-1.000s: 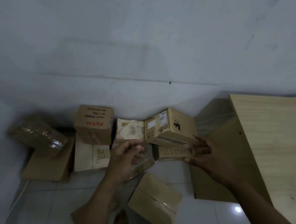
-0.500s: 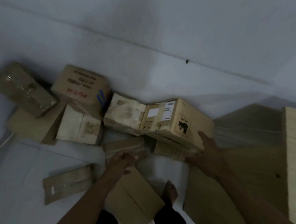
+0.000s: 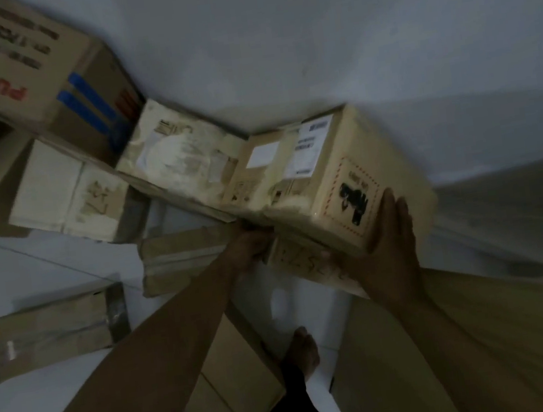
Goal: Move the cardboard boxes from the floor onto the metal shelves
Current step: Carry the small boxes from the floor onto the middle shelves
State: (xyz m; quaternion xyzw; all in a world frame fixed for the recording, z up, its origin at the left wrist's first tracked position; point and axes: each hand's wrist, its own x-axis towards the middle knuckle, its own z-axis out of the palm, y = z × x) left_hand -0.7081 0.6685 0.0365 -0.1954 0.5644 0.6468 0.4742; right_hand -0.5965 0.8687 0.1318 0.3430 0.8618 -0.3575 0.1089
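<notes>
Labelled box (image 3: 335, 176) with black stamp: in floor (image 3: 30, 272) pile against wall (image 3: 309, 28), resting on flat scribbled box (image 3: 305, 263). Right hand (image 3: 390, 252) at its 4 o'clock, grip wide, straight fingers flat on stamped face. Left hand (image 3: 246, 249) at its 8 o'clock, grip narrow, fingers curled on labelled box's lower edge. Red-lettered carton (image 3: 20, 66) at 10 o'clock; white-topped box (image 3: 64, 188) at 9; flat packet (image 3: 55, 331) at 8; wooden board (image 3: 521, 328) at 5.

Both arms stretched forward, forearms bare. Left hand (image 3: 247, 251) knuckles up, fingers curled under, its hold hard to read in the blur. Right hand (image 3: 388, 249) flat, fingers straight and together.
</notes>
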